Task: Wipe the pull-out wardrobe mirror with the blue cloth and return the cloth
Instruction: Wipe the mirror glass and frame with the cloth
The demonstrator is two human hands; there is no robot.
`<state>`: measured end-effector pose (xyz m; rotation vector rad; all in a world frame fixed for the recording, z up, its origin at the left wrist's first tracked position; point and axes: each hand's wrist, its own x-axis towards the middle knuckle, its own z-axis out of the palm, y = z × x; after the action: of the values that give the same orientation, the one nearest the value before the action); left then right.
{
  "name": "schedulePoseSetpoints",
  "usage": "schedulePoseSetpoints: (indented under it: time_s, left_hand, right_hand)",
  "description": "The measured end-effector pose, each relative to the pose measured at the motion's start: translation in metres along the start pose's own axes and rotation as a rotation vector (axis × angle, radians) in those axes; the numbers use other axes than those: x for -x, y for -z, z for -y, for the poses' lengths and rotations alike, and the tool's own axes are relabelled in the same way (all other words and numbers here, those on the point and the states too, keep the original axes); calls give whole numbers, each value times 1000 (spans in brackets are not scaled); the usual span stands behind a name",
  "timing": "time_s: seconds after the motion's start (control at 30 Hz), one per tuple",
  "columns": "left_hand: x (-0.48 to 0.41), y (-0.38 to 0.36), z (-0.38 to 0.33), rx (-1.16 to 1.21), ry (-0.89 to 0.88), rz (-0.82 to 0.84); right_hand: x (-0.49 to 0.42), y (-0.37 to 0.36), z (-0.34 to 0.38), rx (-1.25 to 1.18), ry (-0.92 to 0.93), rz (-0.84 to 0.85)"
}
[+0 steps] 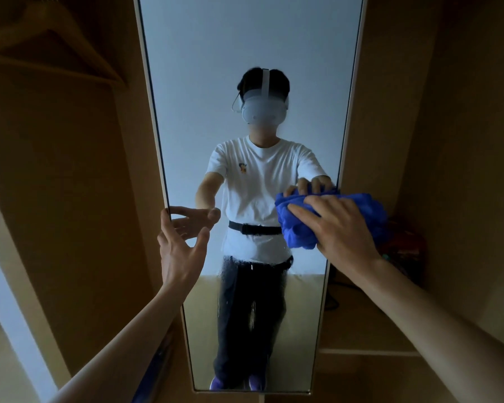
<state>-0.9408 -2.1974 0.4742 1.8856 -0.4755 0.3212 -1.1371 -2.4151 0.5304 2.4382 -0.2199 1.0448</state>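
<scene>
Nearest, two bare forearms reaching forward and up toward a tall, narrow pull-out mirror (245, 53), long axis vertical, standing dead ahead. On the left, left hand (178, 242) spread wide, holding nothing, fingertips resting on the mirror's left edge as if to steady the panel. On the right, right hand (336, 225) laid over a bunched blue cloth (300, 228), fingers curled around the wad and pressing it onto the glass at about waist height, hard against the right edge, part of the cloth spilling past the frame. Cloth therefore already under the right hand, the nearer one for wiping; judged mid-wipe, with the lower glass showing hazy streaks and smears below the cloth, so likely travel down or back leftward across the pane. Beyond, warm wooden wardrobe panels (448, 141) on both sides, a wooden hanger (50, 48) up in the left bay, a shelf (367, 351) low on the right, some dark reddish item behind the cloth, too dim to identify
</scene>
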Motion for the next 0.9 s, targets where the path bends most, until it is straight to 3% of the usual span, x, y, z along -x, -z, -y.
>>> schedulePoseSetpoints:
  time_s: [0.23, 0.47, 0.63, 0.9]
  left_hand:
    - [0, 4, -1, 2, -6, 36]
    - [0, 9, 0, -5, -13, 59]
    - [-1, 8, -1, 1, 3, 40]
    - [-4, 16, 4, 39, -44, 73]
  right_hand:
    - [13, 0, -2, -34, -6, 57]
    - [-20, 23, -25, -140, -230, -114]
    - [-10, 14, -16, -66, -184, -127]
    - [25, -12, 7, -76, -272, -129]
